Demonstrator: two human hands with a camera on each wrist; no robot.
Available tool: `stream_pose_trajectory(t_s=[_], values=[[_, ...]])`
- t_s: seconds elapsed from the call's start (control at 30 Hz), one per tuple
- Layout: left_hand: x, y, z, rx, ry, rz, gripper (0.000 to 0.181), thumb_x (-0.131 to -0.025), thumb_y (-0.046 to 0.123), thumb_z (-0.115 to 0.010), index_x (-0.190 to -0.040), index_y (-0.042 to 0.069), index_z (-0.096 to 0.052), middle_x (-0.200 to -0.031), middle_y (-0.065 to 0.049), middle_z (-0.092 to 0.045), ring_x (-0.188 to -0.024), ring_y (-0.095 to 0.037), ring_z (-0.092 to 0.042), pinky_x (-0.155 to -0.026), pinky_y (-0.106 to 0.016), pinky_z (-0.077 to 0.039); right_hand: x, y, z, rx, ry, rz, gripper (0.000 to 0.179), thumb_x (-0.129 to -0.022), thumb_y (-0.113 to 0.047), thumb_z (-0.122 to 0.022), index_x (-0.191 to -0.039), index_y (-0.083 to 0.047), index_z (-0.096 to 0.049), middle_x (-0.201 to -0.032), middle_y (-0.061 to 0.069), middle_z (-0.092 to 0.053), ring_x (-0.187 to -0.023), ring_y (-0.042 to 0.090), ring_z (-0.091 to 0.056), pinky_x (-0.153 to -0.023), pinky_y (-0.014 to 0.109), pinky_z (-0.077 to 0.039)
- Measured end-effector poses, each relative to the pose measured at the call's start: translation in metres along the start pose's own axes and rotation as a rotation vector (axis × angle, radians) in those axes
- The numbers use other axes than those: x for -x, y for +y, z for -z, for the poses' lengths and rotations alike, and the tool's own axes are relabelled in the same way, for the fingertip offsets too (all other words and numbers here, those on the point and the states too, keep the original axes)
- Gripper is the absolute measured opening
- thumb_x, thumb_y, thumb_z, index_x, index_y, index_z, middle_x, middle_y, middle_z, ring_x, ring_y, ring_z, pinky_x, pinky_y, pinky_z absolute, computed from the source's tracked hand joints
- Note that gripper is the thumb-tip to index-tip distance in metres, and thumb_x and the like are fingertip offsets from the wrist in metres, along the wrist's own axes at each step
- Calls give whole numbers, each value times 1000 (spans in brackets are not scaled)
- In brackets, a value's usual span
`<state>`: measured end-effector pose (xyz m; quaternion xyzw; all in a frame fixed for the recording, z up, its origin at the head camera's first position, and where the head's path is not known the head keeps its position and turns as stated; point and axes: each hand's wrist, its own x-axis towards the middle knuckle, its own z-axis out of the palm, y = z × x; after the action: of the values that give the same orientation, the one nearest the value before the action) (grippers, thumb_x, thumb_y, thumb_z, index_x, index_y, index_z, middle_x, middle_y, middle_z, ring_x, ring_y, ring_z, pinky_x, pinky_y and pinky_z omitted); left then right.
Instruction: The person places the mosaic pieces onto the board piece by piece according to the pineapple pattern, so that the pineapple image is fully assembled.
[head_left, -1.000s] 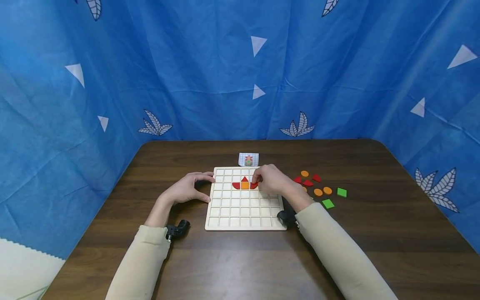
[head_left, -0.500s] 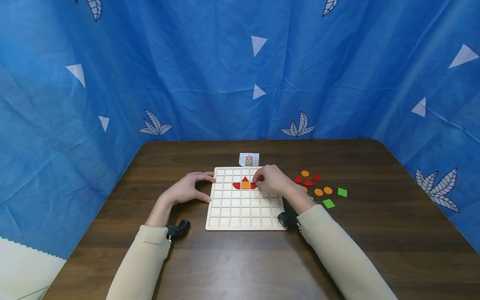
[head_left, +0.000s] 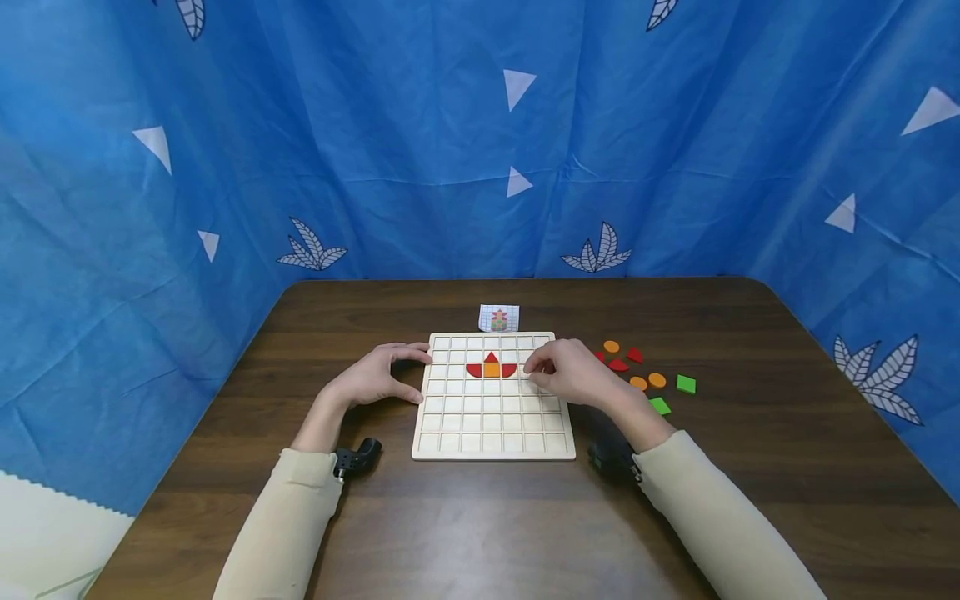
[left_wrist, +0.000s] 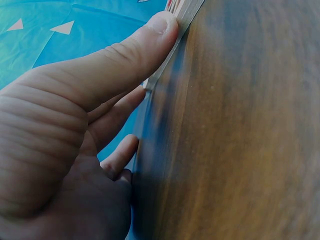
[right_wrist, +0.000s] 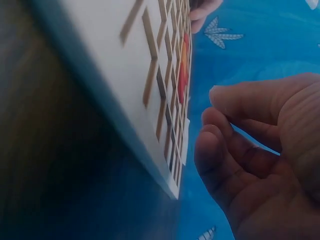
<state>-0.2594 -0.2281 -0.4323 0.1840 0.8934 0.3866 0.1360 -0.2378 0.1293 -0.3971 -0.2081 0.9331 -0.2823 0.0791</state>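
Observation:
A pale gridded board (head_left: 480, 447) lies on the wooden table. Near its far side, an orange square (head_left: 491, 371) sits between two red quarter-round pieces, the left one (head_left: 474, 370) and the right one (head_left: 508, 370), with a red triangle (head_left: 491, 357) behind the square. My left hand (head_left: 371, 381) rests at the board's left edge, thumb and fingertips spread apart; its thumb (left_wrist: 162, 25) touches the rim in the left wrist view. Above the board's right part hovers my right hand (head_left: 576, 373), fingers bent loosely. In the right wrist view nothing shows between its thumb (right_wrist: 245, 100) and fingers.
Right of the board lie loose orange discs (head_left: 657, 380), red pieces (head_left: 618, 365) and green squares (head_left: 686, 384), some partly behind the right hand. A small printed pattern card (head_left: 498, 318) lies behind the board. A blue curtain (head_left: 420, 150) hangs behind the table.
My right hand has let go of the right red quarter-round piece, which stays in the grid beside the orange square. That hand has moved right. The left hand stays put.

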Motion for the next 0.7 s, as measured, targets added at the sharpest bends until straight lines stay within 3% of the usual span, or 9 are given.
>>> stream_pose_trajectory(t_s=[0.2,0.53,0.7], values=[[0,0,-1,5,2,-9,58,-76,22,-93,-130,18,-70,-160,-5,-47,-153,-35,-32,-125,-60,-25,23,12,13,-6,14,-2,14,-94,-11,-74,-107,-11,-78,-93,1,-71,-81,18,-59,-69,29,-52],[1,1,-2,-1,-5,-3,59,-76,23,-93,-130,18,-70,-160,-4,-47,-153,-35,-32,-125,-60,-25,56,54,30,56,74,20,13,-93,-11,-74,-106,-10,-77,-92,-2,-72,-83,14,-62,-74,32,-55],[0,2,0,5,1,5,58,-77,22,-92,-130,19,-70,-160,-5,-47,-152,-35,-32,-124,-60,-27,70,70,41,53,109,4,11,-94,-12,-75,-105,-10,-77,-91,-3,-71,-81,13,-61,-69,29,-54]])
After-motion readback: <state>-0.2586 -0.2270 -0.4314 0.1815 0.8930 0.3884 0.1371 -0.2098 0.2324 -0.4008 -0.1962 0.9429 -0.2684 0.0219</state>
